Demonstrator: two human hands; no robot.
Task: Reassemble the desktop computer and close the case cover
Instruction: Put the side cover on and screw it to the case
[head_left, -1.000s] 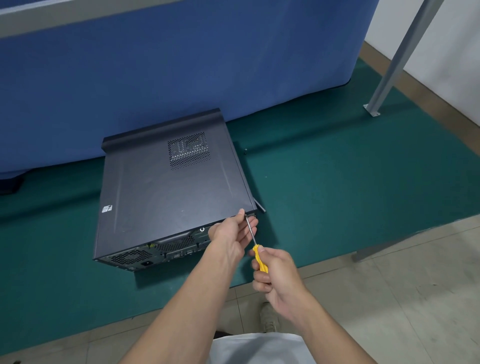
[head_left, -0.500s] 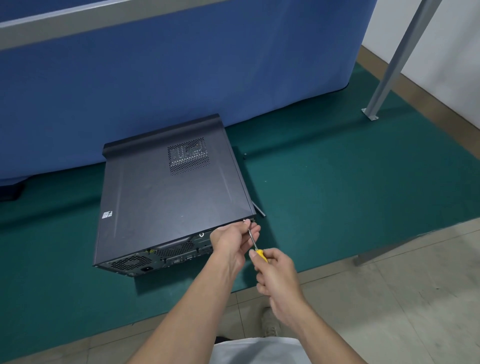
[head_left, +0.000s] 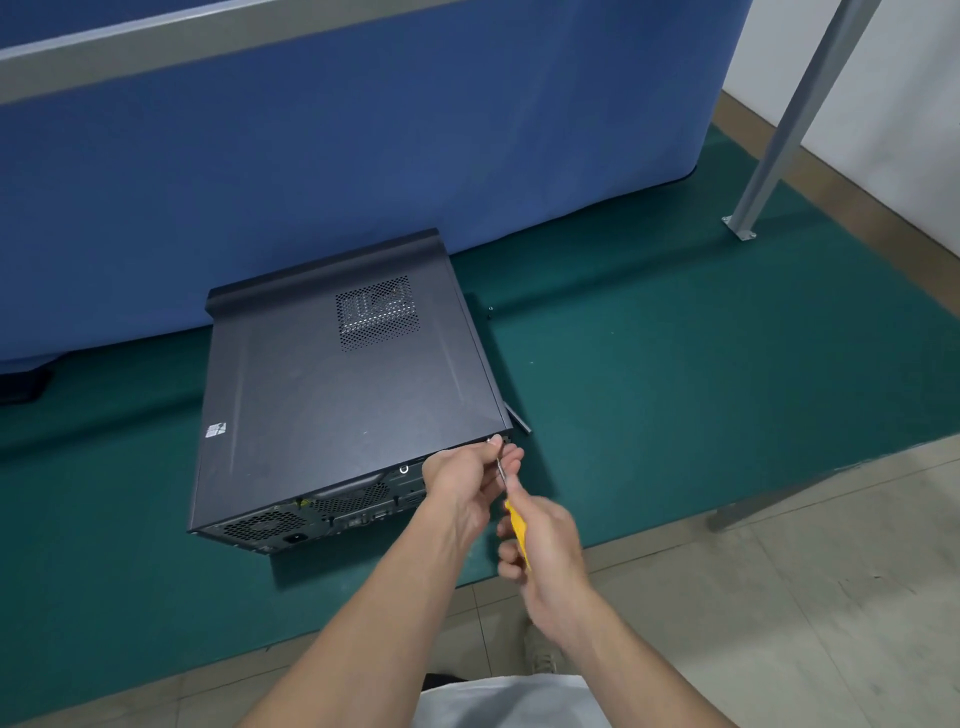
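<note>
A black desktop computer case (head_left: 332, 395) lies on its side on a green mat (head_left: 675, 395), its cover on and its rear ports facing me. My right hand (head_left: 545, 561) grips the yellow handle of a screwdriver (head_left: 515, 527). The metal shaft points up to the case's near right rear corner. My left hand (head_left: 462, 480) pinches the shaft near its tip at that corner. The tip itself and any screw there are hidden by my fingers.
A blue partition (head_left: 363, 156) stands right behind the case. A slanted metal post (head_left: 779, 119) is bolted to the floor at the back right. A small dark screw (head_left: 490, 309) lies on the mat beyond the case. Tiled floor (head_left: 779, 597) runs along the mat's near edge.
My right hand has slid up the screwdriver toward the case. My left hand stays at the rear corner, fingers closer round the shaft. The view has tilted down a little.
</note>
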